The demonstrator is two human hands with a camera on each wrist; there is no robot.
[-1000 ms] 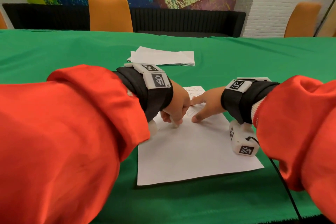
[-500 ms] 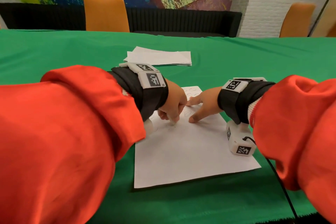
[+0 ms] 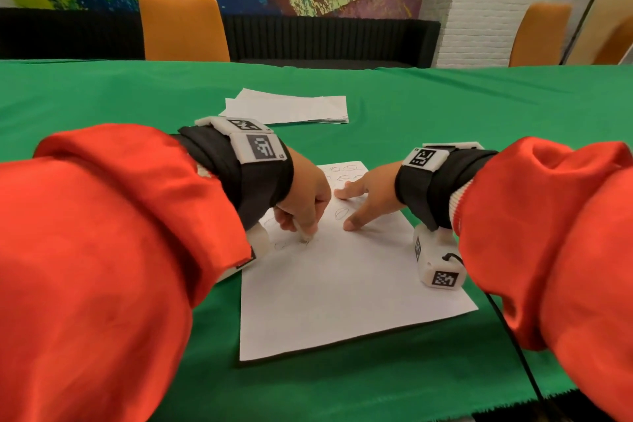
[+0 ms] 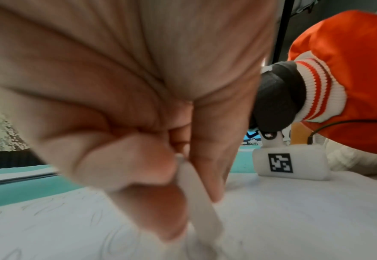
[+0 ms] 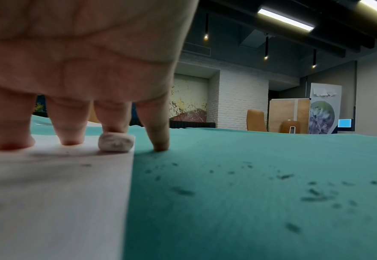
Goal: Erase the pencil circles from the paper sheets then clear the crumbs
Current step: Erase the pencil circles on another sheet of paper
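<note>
Paper sheet (image 3: 342, 284) stays flat because your right hand (image 3: 370, 197) spreads on it while your left hand (image 3: 305, 202) pinches the eraser (image 4: 201, 202), scrubbing circles (image 3: 340, 213).

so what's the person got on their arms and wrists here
Both arms wear loose bright orange sleeves; the right cuff is white ribbed knit with orange stripes. Each wrist has a black band carrying white blocks printed with black square-pattern markers. A white camera pod hangs under the right wrist, with a thin black cable trailing off. Hands are bare.
</note>
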